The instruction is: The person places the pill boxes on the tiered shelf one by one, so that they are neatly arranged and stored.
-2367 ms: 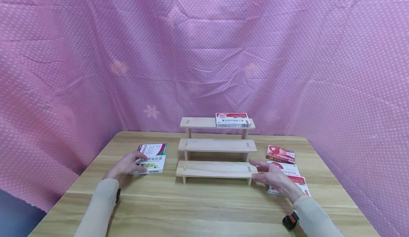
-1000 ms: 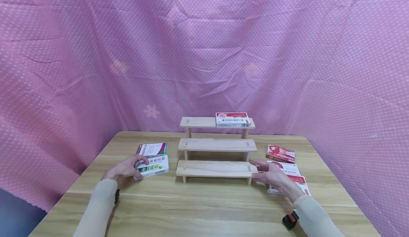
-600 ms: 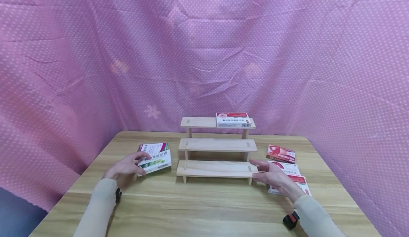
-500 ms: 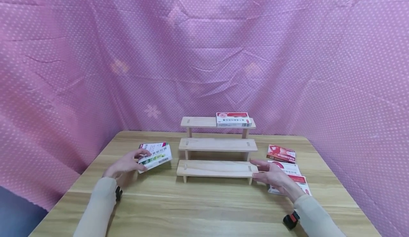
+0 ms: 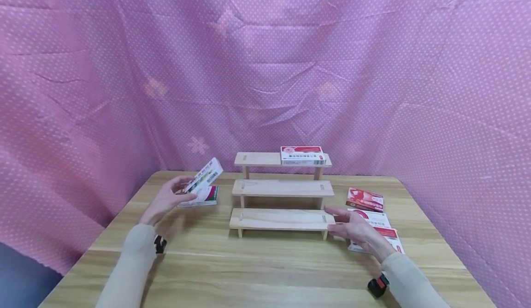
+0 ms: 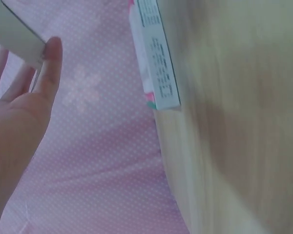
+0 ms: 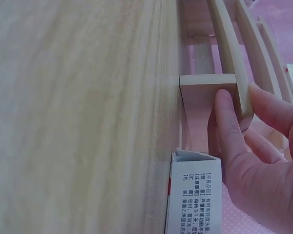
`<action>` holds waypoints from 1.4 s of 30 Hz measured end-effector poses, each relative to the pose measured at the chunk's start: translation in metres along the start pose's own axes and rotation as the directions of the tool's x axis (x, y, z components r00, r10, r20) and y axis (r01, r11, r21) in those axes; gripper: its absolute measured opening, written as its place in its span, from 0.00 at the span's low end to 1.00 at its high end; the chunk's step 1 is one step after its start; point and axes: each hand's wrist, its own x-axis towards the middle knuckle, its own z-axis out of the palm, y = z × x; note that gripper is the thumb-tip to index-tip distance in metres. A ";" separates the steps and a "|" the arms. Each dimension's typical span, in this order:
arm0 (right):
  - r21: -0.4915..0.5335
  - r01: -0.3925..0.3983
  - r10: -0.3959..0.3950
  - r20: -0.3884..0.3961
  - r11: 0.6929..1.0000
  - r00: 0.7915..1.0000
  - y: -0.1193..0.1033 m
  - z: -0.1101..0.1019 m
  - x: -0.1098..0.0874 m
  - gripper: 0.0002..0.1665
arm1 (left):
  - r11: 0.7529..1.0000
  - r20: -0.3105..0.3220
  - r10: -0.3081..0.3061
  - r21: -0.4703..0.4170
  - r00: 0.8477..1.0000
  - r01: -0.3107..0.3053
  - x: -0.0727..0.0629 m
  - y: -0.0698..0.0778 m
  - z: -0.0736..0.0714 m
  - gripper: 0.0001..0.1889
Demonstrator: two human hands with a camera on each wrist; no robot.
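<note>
My left hand (image 5: pixel 168 199) pinches a white-and-green medicine box (image 5: pixel 205 176) between thumb and fingers. That box is raised off the table and tilted, its right end up. Below it lies a second medicine box (image 5: pixel 211 196) with a green and magenta edge, partly hidden. In the left wrist view only a plain white end of the held box (image 6: pixel 14 31) shows. On the other side, my right hand (image 5: pixel 356 229) grips the right end of the lowest step of a three-tier wooden stand (image 5: pixel 282 219). In the right wrist view its fingers wrap the board's end beside the leg (image 7: pixel 205 87).
A red-and-white box (image 5: pixel 303 156) lies on the top step's right half. Right of the stand are a red box (image 5: pixel 365 199) and two red-and-white boxes, one of them (image 5: pixel 390 239) partly behind my right hand. A pink dotted curtain (image 5: pixel 265 68) hangs behind the wooden table (image 5: pixel 257 271).
My left hand has taken hold of the white-and-green box, lifted it from beside the other box and moved it up and away, tilting it. The right hand stays at the stand.
</note>
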 end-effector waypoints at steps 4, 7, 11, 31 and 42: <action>0.015 0.006 -0.006 -0.008 1.000 1.000 0.000 -0.001 0.001 0.39 | 0.999 -0.029 0.036 -0.008 0.999 -0.037 0.008 0.010 0.005 0.37; 0.022 0.013 -0.013 -0.007 1.000 1.000 -0.001 -0.002 0.002 0.39 | 0.998 -0.034 0.056 -0.022 0.998 -0.057 0.015 0.019 0.010 0.38; 0.020 0.024 -0.024 0.002 1.000 1.000 0.000 -0.003 0.002 0.40 | 0.995 -0.034 0.074 -0.057 0.997 -0.076 0.023 0.028 0.017 0.38; 0.030 0.024 -0.024 -0.006 0.999 1.000 0.003 0.002 0.001 0.40 | 0.978 -0.001 0.171 -0.124 0.985 -0.170 0.048 0.083 0.069 0.37; 0.013 0.028 -0.028 0.008 1.000 1.000 0.002 0.002 -0.001 0.40 | 0.983 0.045 0.167 -0.083 0.985 -0.163 0.063 0.106 0.087 0.38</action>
